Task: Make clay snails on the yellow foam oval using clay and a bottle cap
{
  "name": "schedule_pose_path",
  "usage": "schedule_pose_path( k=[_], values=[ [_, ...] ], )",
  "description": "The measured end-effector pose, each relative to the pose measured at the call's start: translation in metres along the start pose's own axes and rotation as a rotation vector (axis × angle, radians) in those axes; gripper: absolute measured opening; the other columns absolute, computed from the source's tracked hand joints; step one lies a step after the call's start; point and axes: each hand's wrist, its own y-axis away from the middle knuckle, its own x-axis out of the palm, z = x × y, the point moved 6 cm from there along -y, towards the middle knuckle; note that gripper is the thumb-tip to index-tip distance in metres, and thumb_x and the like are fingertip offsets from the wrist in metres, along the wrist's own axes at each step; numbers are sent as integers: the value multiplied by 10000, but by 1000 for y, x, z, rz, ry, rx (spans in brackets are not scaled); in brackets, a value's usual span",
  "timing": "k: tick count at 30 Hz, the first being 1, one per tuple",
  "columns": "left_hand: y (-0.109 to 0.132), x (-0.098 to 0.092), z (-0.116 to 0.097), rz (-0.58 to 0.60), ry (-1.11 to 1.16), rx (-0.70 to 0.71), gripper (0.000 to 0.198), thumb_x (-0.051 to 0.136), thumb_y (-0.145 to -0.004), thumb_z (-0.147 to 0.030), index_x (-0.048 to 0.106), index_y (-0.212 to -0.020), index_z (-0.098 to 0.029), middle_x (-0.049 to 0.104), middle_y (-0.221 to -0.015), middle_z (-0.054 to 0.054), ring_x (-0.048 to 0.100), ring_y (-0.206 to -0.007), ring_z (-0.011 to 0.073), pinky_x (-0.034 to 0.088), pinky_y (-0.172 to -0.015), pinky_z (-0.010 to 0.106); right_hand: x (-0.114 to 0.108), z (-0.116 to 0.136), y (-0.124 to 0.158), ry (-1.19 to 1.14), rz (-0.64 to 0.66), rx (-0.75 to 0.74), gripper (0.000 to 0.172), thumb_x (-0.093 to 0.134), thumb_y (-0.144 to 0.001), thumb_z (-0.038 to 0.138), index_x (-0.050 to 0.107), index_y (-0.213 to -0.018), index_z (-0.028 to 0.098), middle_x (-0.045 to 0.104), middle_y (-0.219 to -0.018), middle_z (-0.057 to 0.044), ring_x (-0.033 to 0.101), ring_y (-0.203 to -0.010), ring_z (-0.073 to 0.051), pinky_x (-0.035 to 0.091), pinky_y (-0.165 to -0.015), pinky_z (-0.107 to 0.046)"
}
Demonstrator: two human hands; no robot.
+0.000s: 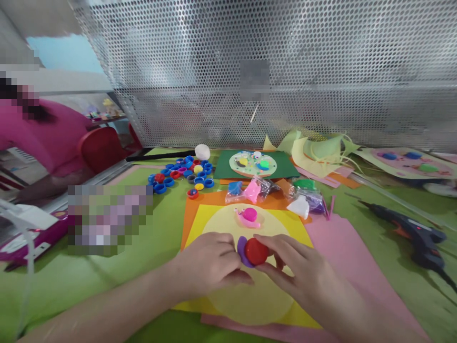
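Above a pale yellow paper circle, my right hand grips a red bottle cap between thumb and fingers. A flattened purple piece of modelling clay sits against the cap's left side. My left hand is closed, its curled fingers at the purple clay; part of their grip is hidden. A pink snail, made of a cap and clay, lies on the upper part of the circle. Beneath the circle is a yellow sheet.
Loose bottle caps lie back left, beside a white ball. Clay packets sit behind the snail. A decorated circle rests on green card. A glue gun is at right; perforated metal rises behind. A person in pink is left.
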Motion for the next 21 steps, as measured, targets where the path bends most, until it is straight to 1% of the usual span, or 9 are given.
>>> schedule_pose_path(
  k=[5,10,13,16,18,21],
  values=[
    [-1,-4,2,34,26,-53,450,430,-895,-395,549,-545,-138,557,-481,24,487,-544,145,364,-490,241,-3,-4,0,33,-10,27,261,383,-924,347,513,-1083,187,656,-911,-43,631,-779,-153,510,-546,-227],
    [-1,-3,1,69,58,-64,459,369,-914,-413,563,-596,-144,589,-512,25,517,-584,158,386,-539,252,-1,2,-2,49,19,-69,289,340,-938,332,500,-1107,161,660,-878,-42,633,-740,-159,523,-568,-262],
    [0,-1,6,101,65,-128,495,334,-915,-435,510,-545,-158,547,-490,22,491,-545,147,354,-499,244,-1,0,-3,70,22,-46,297,332,-938,335,503,-1109,162,659,-888,-47,635,-741,-170,528,-571,-279],
    [2,-4,13,66,103,-192,478,340,-905,-429,452,-522,-165,500,-468,11,457,-511,133,331,-475,233,-2,0,-4,76,12,-40,305,323,-940,335,506,-1112,161,657,-900,-55,638,-745,-174,528,-565,-280],
    [2,-4,14,72,124,-201,444,356,-898,-400,440,-530,-167,506,-477,10,454,-512,130,333,-478,230,-1,1,-4,72,22,-63,302,324,-941,326,505,-1111,155,655,-881,-55,636,-724,-173,530,-570,-286],
    [2,-1,14,124,120,-196,427,364,-890,-383,428,-526,-169,513,-482,14,457,-511,133,328,-474,234,1,2,-4,72,40,-86,290,335,-939,309,506,-1106,146,652,-853,-55,631,-714,-177,534,-586,-298]
  ],
)
